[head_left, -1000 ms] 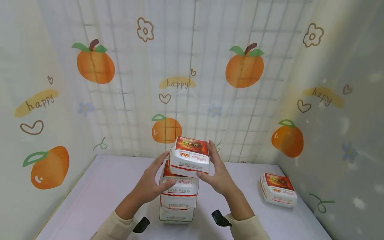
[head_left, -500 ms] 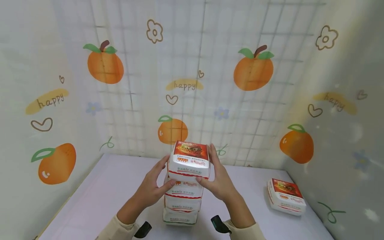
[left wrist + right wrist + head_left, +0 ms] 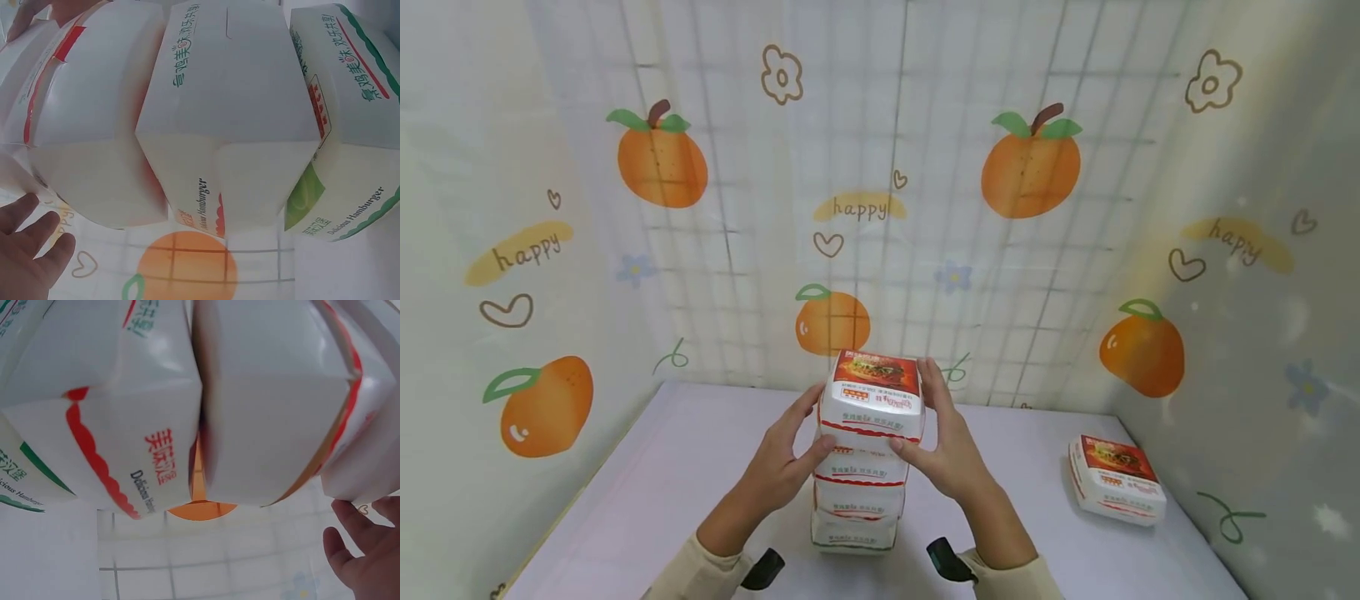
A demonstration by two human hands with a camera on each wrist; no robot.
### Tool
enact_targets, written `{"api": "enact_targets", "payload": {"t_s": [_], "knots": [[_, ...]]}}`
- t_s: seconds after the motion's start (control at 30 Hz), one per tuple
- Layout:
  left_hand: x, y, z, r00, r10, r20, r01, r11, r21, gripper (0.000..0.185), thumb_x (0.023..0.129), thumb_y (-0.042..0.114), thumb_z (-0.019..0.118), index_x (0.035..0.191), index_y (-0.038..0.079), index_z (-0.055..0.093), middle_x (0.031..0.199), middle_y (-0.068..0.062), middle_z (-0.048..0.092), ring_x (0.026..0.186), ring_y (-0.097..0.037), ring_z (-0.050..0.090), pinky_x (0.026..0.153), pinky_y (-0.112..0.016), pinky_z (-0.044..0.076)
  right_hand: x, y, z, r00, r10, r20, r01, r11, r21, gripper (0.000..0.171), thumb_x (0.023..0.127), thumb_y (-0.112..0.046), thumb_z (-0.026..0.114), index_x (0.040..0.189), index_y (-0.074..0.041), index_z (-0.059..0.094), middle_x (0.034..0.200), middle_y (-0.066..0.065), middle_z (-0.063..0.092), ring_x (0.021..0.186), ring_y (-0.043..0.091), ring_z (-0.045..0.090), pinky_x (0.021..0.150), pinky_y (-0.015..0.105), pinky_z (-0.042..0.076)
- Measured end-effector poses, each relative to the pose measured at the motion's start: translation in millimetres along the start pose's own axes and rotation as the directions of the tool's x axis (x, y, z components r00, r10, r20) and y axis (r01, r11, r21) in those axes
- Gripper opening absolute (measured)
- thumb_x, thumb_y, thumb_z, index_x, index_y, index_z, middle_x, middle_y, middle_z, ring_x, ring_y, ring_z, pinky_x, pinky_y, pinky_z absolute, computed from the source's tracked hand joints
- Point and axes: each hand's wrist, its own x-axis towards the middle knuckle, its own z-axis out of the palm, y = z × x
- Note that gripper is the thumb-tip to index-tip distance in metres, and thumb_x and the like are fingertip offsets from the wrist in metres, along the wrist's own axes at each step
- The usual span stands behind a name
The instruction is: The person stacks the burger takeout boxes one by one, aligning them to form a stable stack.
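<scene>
The top hamburger box (image 3: 872, 398) sits on a stack of hamburger boxes (image 3: 857, 500) on a pale lilac table (image 3: 662, 475), walled by orange-print curtains (image 3: 1030, 167). The left hand (image 3: 778, 467) at nine o'clock and the right hand (image 3: 943, 450) at three clasp it. A lone hamburger box (image 3: 1116, 477) lies well apart at three o'clock.

Both hands bring the top box (image 3: 872, 398) down; it now sits straight on the stack (image 3: 857, 500), not tilted.
</scene>
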Motion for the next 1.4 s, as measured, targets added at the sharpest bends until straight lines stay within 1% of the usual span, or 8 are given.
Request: {"api": "enact_targets", "payload": {"t_s": [0.13,0.3,0.5,0.73,0.93,1.07,1.2,1.4], "knots": [[1.7,0.0,1.6,1.0,-0.012,-0.006,0.012,1.0,0.001,0.066,0.097,0.027,0.06,0.153,0.028,0.026,0.144,0.008,0.045,0.133,-0.019,0.039,0.101,-0.06,0.036,-1,1,-1,1.0,0.017,-0.01,-0.017,1.0,-0.015,0.098,0.079,-0.04,0.073,0.156,-0.038,0.011,0.155,-0.003,0.03,0.132,0.031,0.038,0.093,0.074,0.033],[0.2,-0.6,2.5,1.0,-0.023,-0.021,0.023,1.0,0.017,0.065,0.096,0.03,0.061,0.153,0.03,0.028,0.147,0.009,0.043,0.135,-0.016,0.038,0.103,-0.058,0.036,-4,4,1,0.999,0.044,0.004,-0.044,0.999,0.013,0.095,0.079,-0.04,0.073,0.156,-0.032,0.017,0.142,0.006,0.045,0.128,0.032,0.041,0.092,0.071,0.036],[-1.9,-5.1,4.3,1.0,-0.019,-0.025,0.02,1.0,0.017,0.065,0.096,0.029,0.062,0.152,0.029,0.028,0.146,0.008,0.044,0.134,-0.016,0.04,0.103,-0.055,0.037,-7,4,4,0.997,0.071,0.004,-0.071,0.997,0.005,0.095,0.079,-0.044,0.073,0.155,-0.038,0.016,0.146,0.005,0.042,0.129,0.034,0.039,0.091,0.071,0.037],[-2.6,-5.7,7.5,0.999,-0.044,-0.013,0.044,0.999,-0.001,0.065,0.097,0.03,0.061,0.153,0.029,0.027,0.147,0.007,0.042,0.135,-0.017,0.038,0.104,-0.056,0.036,-7,7,5,0.998,0.068,0.002,-0.068,0.998,-0.009,0.095,0.08,-0.044,0.072,0.156,-0.033,0.016,0.145,0.005,0.043,0.131,0.034,0.039,0.093,0.071,0.036],[-3.6,-5.7,8.6,0.999,-0.055,0.001,0.055,0.998,-0.01,0.065,0.098,0.031,0.059,0.153,0.03,0.026,0.148,0.006,0.042,0.134,-0.018,0.039,0.104,-0.056,0.036,-9,9,5,0.997,0.078,0.015,-0.078,0.997,-0.006,0.094,0.081,-0.045,0.071,0.155,-0.039,0.014,0.143,0.006,0.044,0.129,0.033,0.04,0.092,0.069,0.038],[-3.9,-6.4,9.1,0.998,-0.061,0.006,0.061,0.998,-0.014,0.065,0.098,0.031,0.059,0.153,0.031,0.026,0.148,0.007,0.042,0.134,-0.018,0.039,0.104,-0.056,0.035,-11,11,5,0.998,0.063,0.011,-0.063,0.998,-0.008,0.093,0.082,-0.043,0.071,0.154,-0.042,0.014,0.147,0.003,0.041,0.129,0.032,0.04,0.092,0.067,0.04],[-4.6,-7.1,10.3,0.998,-0.064,0.002,0.064,0.998,-0.014,0.064,0.097,0.031,0.06,0.153,0.031,0.027,0.147,0.007,0.042,0.132,-0.017,0.04,0.103,-0.056,0.036,-13,13,5,0.999,0.05,0.011,-0.05,0.999,0.002,0.09,0.082,-0.04,0.071,0.154,-0.04,0.017,0.149,0.0,0.038,0.129,0.032,0.04,0.093,0.068,0.037],[-4.9,-6.8,12.0,0.998,-0.057,0.0,0.057,0.998,-0.015,0.065,0.097,0.031,0.059,0.153,0.03,0.026,0.146,0.007,0.043,0.132,-0.018,0.041,0.103,-0.056,0.037,-14,12,5,0.999,0.052,0.012,-0.052,0.999,0.011,0.091,0.082,-0.04,0.071,0.155,-0.039,0.017,0.152,0.0,0.035,0.133,0.033,0.036,0.096,0.07,0.033]]}}
